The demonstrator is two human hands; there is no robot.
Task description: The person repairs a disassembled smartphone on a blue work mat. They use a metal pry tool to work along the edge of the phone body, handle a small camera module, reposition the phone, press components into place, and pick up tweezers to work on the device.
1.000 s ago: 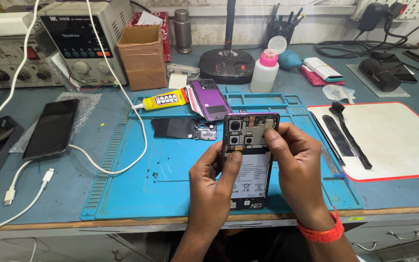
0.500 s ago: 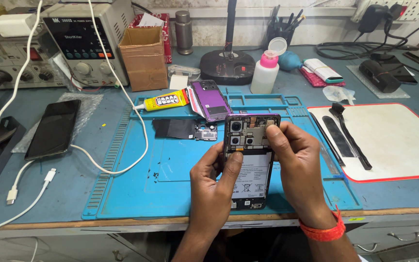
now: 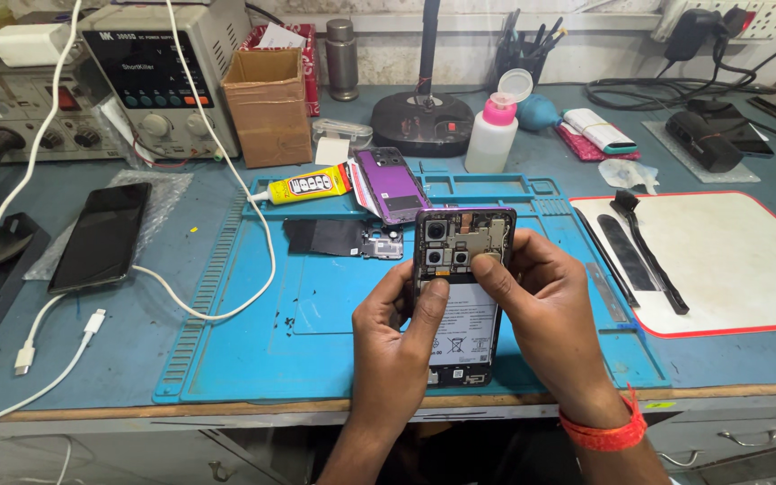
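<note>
- Gripping the opened phone point(image 3: 460, 296) from both sides, the left hand point(image 3: 401, 337) and right hand point(image 3: 545, 314) hold it above the blue mat point(image 3: 316, 332).
- Left thumb lies on the battery; right fingertips point(image 3: 485, 269) press near the cameras.
- Purple back cover point(image 3: 392, 184) lies just behind.
</note>
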